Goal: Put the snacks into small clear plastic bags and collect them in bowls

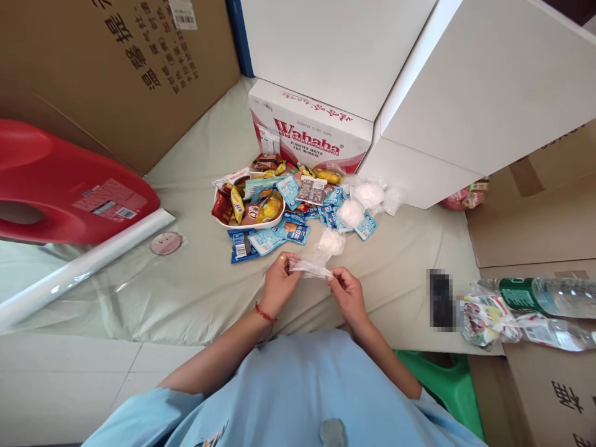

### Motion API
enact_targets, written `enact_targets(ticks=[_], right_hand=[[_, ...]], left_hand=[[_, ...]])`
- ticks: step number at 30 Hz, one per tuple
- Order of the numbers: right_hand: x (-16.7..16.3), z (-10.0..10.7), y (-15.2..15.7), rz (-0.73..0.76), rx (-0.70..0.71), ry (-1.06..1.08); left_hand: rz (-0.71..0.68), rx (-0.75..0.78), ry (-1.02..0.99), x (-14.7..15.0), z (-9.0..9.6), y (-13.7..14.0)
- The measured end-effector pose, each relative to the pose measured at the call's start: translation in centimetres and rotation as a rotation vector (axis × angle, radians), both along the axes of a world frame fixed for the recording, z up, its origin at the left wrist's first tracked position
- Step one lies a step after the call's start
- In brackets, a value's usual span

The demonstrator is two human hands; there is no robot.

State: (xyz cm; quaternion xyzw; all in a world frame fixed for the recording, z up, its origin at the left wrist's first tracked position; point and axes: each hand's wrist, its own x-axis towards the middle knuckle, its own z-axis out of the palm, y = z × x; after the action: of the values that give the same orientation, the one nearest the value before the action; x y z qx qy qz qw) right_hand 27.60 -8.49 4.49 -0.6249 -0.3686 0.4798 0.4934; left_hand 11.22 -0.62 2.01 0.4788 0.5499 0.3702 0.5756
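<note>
Between my two hands stretches the gathered top of a clear plastic bag [311, 268]. My left hand [281, 282] pinches its left end, and my right hand [347, 293] pinches the right end. White contents [331, 242] bulge in the bag just beyond my fingers; I cannot make out what they are. More clear bags with white contents [369, 194] lie behind it. Blue snack packets [295, 230] are spread on the cloth ahead of my hands. To their left, a white tray [251, 226] is heaped with wrapped snacks.
A Wahaha water carton [310, 133] stands behind the snacks, against white cabinets [330, 49]. On the left are a red jug [60, 186], a plastic film roll [88, 267] and a round pinkish disc [166, 243]. Bottles [559, 297] and a blurred dark object [441, 300] lie right.
</note>
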Motion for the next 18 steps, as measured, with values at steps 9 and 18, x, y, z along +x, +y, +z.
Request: enact_targets(ticks=[9,18], right_hand=[[0.1,-1.1,-1.8,0.172,-0.138,-0.022],[-0.3,0.5,2.1,-0.020,-0.008,-0.067]], left_hand=[[0.116,-0.199,-0.332,0.7,0.8,0.1],[0.054,-0.027,-0.235,-0.1,1.0,-1.2]])
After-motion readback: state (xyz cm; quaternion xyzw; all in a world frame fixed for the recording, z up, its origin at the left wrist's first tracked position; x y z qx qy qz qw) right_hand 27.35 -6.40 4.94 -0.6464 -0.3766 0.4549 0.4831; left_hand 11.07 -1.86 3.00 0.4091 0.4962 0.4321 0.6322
